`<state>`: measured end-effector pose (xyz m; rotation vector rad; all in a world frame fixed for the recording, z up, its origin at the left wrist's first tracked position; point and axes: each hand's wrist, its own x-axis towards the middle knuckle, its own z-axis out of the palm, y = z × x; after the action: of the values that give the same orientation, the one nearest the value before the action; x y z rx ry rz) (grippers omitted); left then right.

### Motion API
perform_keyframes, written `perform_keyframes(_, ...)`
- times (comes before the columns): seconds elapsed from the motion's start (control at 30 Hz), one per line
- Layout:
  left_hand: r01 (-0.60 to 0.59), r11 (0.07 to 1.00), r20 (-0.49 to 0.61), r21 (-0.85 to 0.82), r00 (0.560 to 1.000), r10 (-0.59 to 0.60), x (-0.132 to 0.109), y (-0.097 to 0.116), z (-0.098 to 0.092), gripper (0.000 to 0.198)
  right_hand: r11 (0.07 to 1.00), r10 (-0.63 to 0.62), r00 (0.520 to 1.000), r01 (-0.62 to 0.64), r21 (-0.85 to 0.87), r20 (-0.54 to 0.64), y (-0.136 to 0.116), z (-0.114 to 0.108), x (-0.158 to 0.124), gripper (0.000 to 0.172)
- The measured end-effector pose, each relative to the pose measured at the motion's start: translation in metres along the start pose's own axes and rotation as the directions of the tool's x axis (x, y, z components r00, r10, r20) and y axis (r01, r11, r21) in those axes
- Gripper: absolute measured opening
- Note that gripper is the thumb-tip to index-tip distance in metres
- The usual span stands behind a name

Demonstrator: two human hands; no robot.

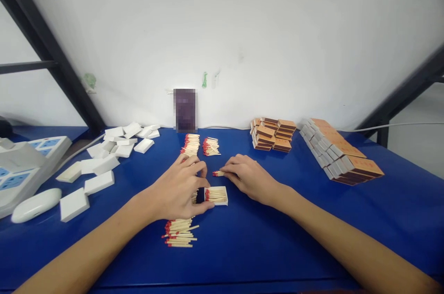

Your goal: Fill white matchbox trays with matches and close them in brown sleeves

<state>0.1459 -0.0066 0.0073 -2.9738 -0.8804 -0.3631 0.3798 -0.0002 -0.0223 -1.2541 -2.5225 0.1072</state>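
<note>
A small white matchbox tray (226, 197) holds a layer of matches (216, 195) with red heads to the left. My left hand (178, 187) grips the tray at its left end, thumb on the near side and a finger on the far side. Just beyond the tray, my right hand (249, 176) pinches a few matches (218, 173), their red heads sticking out leftward. Loose matches (180, 234) lie in a pile below my left hand, and more are partly hidden under it. Two further piles, one of matches (190, 144) and a smaller one of matches (211, 146), lie beyond my hands.
White trays (118, 146) are scattered on the left of the blue table (277, 247), near a power strip (34, 164) and a white rounded device (36, 205). Orange matchboxes (274, 134) are heaped at the back; a long stack of matchboxes (340, 153) stands to the right.
</note>
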Motion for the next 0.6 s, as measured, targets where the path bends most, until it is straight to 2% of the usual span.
perform_keyframes(0.33,-0.014,1.000,-0.019,-0.014,1.000,0.014,0.0002,-0.0004,0.0012,0.034,1.000,-0.013,1.000,0.013,-0.028,-0.005,-0.0021,-0.0001,-0.0003,0.025)
perform_keyframes(0.6,0.001,0.999,-0.001,-0.035,1.000,-0.001,-0.0002,-0.0002,0.0016,0.035,1.000,0.012,1.000,-0.013,0.023,0.028,-0.0007,-0.0024,0.0007,0.021)
